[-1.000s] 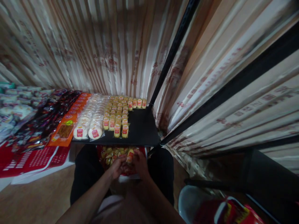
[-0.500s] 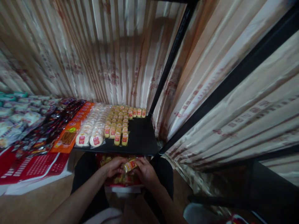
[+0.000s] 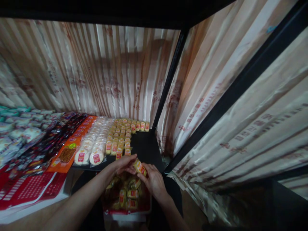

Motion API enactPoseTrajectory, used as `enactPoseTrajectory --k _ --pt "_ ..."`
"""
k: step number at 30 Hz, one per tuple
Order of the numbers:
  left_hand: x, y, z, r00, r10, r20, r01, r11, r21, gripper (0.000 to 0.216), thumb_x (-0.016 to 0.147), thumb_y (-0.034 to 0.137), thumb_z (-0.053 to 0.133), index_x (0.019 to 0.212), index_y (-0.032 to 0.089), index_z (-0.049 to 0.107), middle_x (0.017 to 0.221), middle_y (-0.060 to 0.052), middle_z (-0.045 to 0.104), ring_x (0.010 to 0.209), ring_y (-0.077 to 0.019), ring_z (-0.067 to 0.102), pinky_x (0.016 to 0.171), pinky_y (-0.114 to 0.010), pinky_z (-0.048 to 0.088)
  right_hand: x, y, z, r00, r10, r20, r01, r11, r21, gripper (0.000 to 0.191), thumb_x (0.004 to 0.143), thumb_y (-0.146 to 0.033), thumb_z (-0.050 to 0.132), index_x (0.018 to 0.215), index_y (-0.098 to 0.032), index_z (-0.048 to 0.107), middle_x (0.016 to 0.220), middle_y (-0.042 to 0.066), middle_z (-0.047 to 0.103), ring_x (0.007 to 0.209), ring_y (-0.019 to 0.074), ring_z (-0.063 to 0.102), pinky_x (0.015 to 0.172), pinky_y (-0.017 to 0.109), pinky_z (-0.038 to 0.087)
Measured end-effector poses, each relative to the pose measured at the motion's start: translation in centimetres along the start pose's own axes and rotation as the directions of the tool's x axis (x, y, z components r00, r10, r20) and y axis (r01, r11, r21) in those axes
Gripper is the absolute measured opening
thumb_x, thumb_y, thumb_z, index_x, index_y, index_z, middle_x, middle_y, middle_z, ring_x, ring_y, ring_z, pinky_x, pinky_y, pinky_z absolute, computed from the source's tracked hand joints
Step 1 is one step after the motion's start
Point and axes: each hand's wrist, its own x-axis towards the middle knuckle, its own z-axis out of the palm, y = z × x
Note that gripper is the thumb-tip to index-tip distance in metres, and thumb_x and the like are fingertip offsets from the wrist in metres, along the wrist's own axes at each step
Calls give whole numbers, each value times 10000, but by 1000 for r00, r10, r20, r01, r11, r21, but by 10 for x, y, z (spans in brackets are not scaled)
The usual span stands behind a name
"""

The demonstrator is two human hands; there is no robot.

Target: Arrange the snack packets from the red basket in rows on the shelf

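Between my two hands is a small yellow wrapped snack cake (image 3: 140,167) with a red label, tilted, above an open box. My right hand (image 3: 154,180) pinches its right end between thumb and fingers. The fingers of my left hand (image 3: 125,164) close on its left end. Below them, the red-rimmed box (image 3: 115,211) between my legs holds several more wrapped cakes (image 3: 132,194) lying loose. On the black shelf (image 3: 145,147) ahead, matching cakes (image 3: 119,136) stand in rows; my left hand partly hides the front ones.
Left of the yellow cakes lie round white packaged cakes (image 3: 96,156), orange packets (image 3: 64,155), dark packets (image 3: 39,149) and white packets (image 3: 18,134). A black post (image 3: 168,83) and slanting bar (image 3: 216,102) frame the shelf, with pleated curtains (image 3: 115,70) behind.
Both hands have risen out of the box toward the shelf's front edge with the snack cake, which has turned. The box's contents show more. The view has tilted up.
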Motion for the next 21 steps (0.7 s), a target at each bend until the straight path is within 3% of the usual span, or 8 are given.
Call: enactPoseTrajectory --k 4,9,15,21 --pt "18 8 12 986 116 -117 -119 993 -14 334 775 454 529 777 124 574 609 -10 602 495 -95 551 539 -220 456 19 10 16 976 159 -152 -149 986 73 323 790 -356 531 1054 -175 577 924 72 636 802 206 596 725 301 457" --pt "39 13 28 905 262 -336 -256 965 62 186 739 315 538 807 151 590 716 6 624 579 -84 533 558 -190 405 46 23 33 928 243 -281 -215 968 128 276 795 -337 503 1002 -166 566 886 73 637 709 184 606 690 289 465" --pt "71 21 31 829 318 -461 -237 945 226 190 694 223 551 861 155 610 785 -42 664 789 -169 591 704 -241 424 77 35 45 901 299 -314 -272 954 127 246 799 -290 474 977 -143 561 845 87 628 717 193 614 667 275 456" --pt "94 38 33 795 358 -489 -239 927 290 188 684 177 571 868 163 607 894 -85 676 991 -235 570 806 -269 415 112 41 50 890 326 -318 -298 945 133 275 794 -176 431 1028 -105 554 884 122 626 801 204 623 680 262 447"
